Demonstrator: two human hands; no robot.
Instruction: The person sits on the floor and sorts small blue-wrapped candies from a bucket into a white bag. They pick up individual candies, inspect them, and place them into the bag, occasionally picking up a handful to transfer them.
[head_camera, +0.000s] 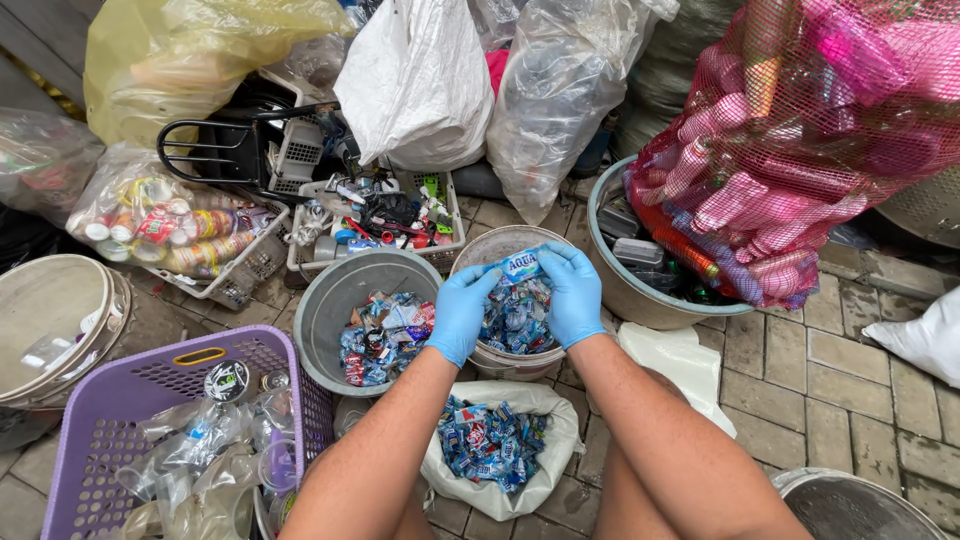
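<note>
Centre frame: left hand (462, 312) and right hand (573, 293), both in blue gloves, pinch a small crinkled blue-and-white plastic label (521, 265) between their fingertips, stretched flat above a pale bucket (480, 252) full of similar wrappers.

Left of it, a grey round bucket (330, 310) holds mixed film scraps. Below the forearms, a white sack (545, 470) lies open, with blue labels heaped inside.

Lower left: purple perforated basket (110, 420) with clear crumpled cups and bags. Far left, a beige tub (55, 320).

Upper right: red mesh net bag (800, 150) bulging with pink bottles, leaning on a grey basin (640, 295).

Top: white bag (415, 80), clear bag (555, 100) and yellow bag (180, 60) crowd close behind the buckets. Ground is grey brick paving (800, 370), damp and uneven.
</note>
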